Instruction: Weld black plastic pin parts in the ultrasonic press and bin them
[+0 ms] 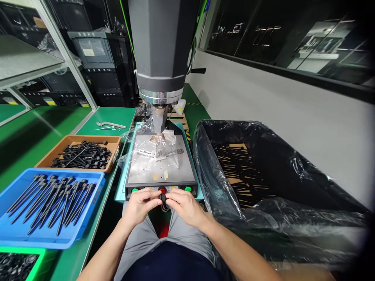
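Note:
My left hand (140,205) and my right hand (187,207) meet over my lap, at the front edge of a bench machine. Between their fingertips they pinch a small black plastic part (163,197); the fingers cover much of it, so its exact kind is unclear. Just beyond sits the machine's front panel, with a red button (162,190) and green buttons (188,189) at its sides. Behind it lies a metal base plate (146,171) carrying a fixture (159,150) partly wrapped in clear plastic film. The grey machine head (158,47) hangs above.
To the left, a blue tray (88,230) holds rows of black rods with thick heads, beside a brown tray (115,156) of similar pieces and a green bin (43,257) of black parts. Wrenches (111,125) lie behind. At right stands a plastic-lined box (281,156) with rods inside.

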Demonstrator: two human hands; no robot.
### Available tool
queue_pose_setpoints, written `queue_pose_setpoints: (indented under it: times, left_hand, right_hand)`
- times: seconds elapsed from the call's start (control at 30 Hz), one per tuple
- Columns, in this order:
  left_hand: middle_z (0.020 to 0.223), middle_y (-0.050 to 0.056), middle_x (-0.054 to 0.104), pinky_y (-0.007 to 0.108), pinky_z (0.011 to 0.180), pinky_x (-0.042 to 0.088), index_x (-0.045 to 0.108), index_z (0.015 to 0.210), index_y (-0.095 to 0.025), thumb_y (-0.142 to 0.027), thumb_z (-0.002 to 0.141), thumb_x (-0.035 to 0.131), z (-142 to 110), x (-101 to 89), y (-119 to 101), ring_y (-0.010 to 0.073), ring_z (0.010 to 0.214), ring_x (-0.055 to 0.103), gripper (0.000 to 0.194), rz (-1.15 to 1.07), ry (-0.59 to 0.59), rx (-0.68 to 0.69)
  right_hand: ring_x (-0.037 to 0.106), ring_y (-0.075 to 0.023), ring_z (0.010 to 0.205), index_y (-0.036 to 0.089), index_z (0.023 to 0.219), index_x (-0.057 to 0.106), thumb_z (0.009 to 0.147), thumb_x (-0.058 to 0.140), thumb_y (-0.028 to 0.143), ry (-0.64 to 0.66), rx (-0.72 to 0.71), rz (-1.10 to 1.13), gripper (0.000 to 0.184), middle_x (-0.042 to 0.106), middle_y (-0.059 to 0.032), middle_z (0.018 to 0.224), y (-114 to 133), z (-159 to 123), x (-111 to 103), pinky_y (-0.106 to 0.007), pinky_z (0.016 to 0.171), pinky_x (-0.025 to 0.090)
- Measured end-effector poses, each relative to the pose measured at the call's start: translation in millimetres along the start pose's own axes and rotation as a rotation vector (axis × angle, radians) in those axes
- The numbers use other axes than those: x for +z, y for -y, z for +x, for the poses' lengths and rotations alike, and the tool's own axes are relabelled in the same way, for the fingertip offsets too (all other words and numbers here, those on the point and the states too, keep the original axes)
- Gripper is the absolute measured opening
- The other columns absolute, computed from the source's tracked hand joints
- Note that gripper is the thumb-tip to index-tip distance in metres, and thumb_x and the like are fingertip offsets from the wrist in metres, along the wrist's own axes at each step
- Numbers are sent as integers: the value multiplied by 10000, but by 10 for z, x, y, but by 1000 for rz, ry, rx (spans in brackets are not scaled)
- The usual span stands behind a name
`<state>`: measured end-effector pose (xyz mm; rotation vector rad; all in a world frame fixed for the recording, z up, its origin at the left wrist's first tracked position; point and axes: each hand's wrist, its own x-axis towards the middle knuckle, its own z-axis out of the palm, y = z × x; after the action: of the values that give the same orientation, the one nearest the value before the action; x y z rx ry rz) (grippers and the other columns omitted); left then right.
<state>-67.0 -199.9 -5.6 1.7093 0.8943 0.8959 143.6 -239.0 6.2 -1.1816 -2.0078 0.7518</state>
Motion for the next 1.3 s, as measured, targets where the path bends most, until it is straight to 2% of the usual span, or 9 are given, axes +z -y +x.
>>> queue_pose_setpoints:
  times: [0.17, 0.43, 0.73, 0.87, 1.0, 1.1, 1.2, 1.23, 1.3]
  left_hand:
    - [902, 81, 740, 315, 732, 562, 765, 972, -229, -359, 777, 737, -5, 9, 13, 217, 799, 690, 236, -11, 18, -57]
    - [862, 73, 738, 300, 714, 547, 770, 923, -226, -343, 778, 742, 27, 8, 9, 205, 778, 687, 188, 19, 66, -67]
    - [902, 64, 751, 302, 734, 568, 755, 996, -244, -320, 794, 731, 16, 47, -23, 205, 818, 697, 217, 187, 121, 122]
    - [909, 52, 748, 301, 729, 570, 750, 1004, -253, -307, 798, 729, 29, 76, -1, 195, 808, 693, 214, 155, 96, 117]
    - [875, 56, 743, 314, 710, 572, 757, 973, -242, -325, 782, 740, 40, 156, 95, 205, 791, 689, 209, 50, 6, 6]
    - [907, 69, 746, 349, 735, 580, 744, 1000, -227, -353, 753, 756, 52, 274, 252, 225, 806, 697, 277, -125, -64, -135]
    - [1085, 108, 719, 423, 873, 555, 718, 1062, -209, -370, 737, 766, 100, 377, 443, 275, 985, 680, 366, -321, -124, -263]
    - [1174, 125, 684, 447, 912, 537, 721, 1047, -201, -374, 737, 766, 129, 395, 500, 298, 1067, 649, 357, -375, -156, -284]
    - [1364, 146, 555, 484, 967, 501, 737, 961, -184, -380, 743, 761, 207, 405, 588, 342, 1215, 552, 294, -481, -203, -278]
  right_hand:
    - [570, -208, 778, 199, 1005, 693, 976, 452, 268, -11, -11, -25, 251, 635, -74, 855, -41, -58, 64, -333, 706, 455]
    - [575, -216, 770, 196, 1020, 689, 976, 436, 268, -3, -33, -76, 266, 632, -87, 861, -149, -110, 91, -333, 689, 460]
    - [537, -159, 685, 191, 837, 692, 928, 534, 205, 44, -13, 133, 183, 583, -13, 720, -166, -73, -20, -278, 645, 412]
    - [536, -157, 706, 184, 831, 683, 903, 548, 174, -7, 6, 168, 154, 580, -14, 736, -194, -73, 34, -279, 657, 401]
    - [541, -144, 668, 191, 823, 661, 877, 546, 175, -66, 141, 295, 128, 577, 0, 728, -278, -98, 213, -276, 638, 412]
    - [563, -128, 636, 212, 1074, 622, 885, 531, 212, -27, 296, 540, 209, 615, 5, 791, -374, -132, 356, -263, 609, 436]
    - [609, -155, 771, 231, 1268, 519, 869, 594, 306, -34, 357, 726, 413, 649, -11, 870, -504, -170, 447, -282, 695, 463]
    - [603, -154, 755, 228, 1271, 516, 859, 613, 350, -58, 389, 761, 441, 650, -12, 855, -555, -176, 466, -279, 676, 458]
    - [531, -121, 594, 218, 1248, 524, 850, 609, 454, -129, 496, 821, 470, 631, -2, 781, -663, -169, 499, -242, 532, 398]
